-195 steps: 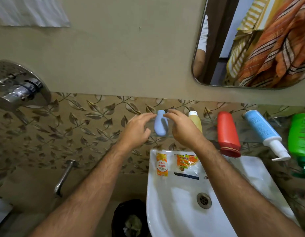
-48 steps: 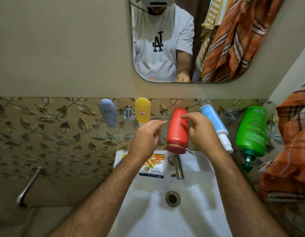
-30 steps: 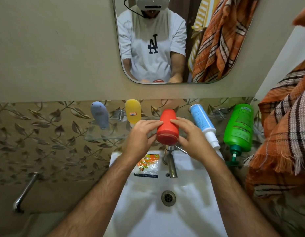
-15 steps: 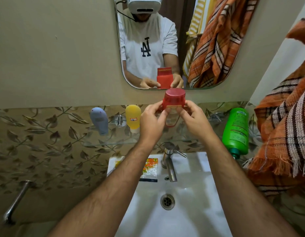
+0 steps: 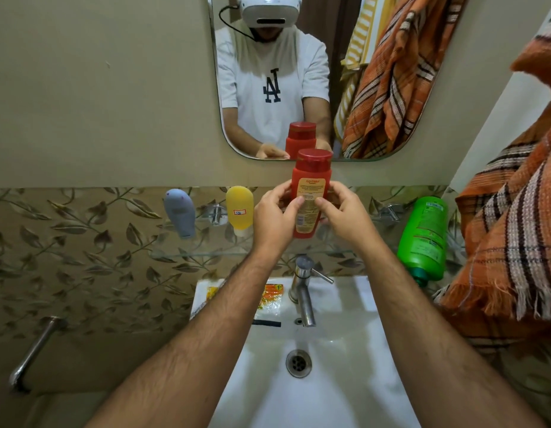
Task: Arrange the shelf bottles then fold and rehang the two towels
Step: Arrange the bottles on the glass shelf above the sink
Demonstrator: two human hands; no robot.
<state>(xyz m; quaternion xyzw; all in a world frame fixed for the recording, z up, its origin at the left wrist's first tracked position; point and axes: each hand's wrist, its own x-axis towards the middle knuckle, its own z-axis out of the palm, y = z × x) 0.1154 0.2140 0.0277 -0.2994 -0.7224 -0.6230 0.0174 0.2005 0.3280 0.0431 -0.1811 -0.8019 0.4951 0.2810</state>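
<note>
Both hands — left hand (image 5: 272, 216), right hand (image 5: 345, 216) — clasp the red plastic cap-up bottle (image 5: 311, 193) above the clear glass shelf (image 5: 206, 253); set down carelessly, it could topple off.

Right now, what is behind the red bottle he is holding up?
Behind the red bottle, gripped by the left hand and right hand, are the mirror, showing its reflection, and the beige wall. Whether another bottle stands on the glass shelf behind the hands is hidden.

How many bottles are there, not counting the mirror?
4. A blue-grey bottle and a yellow bottle sit on the glass shelf at left, the red bottle is held in both hands, and a green bottle stands at right. Another may hide behind the hands.
</note>
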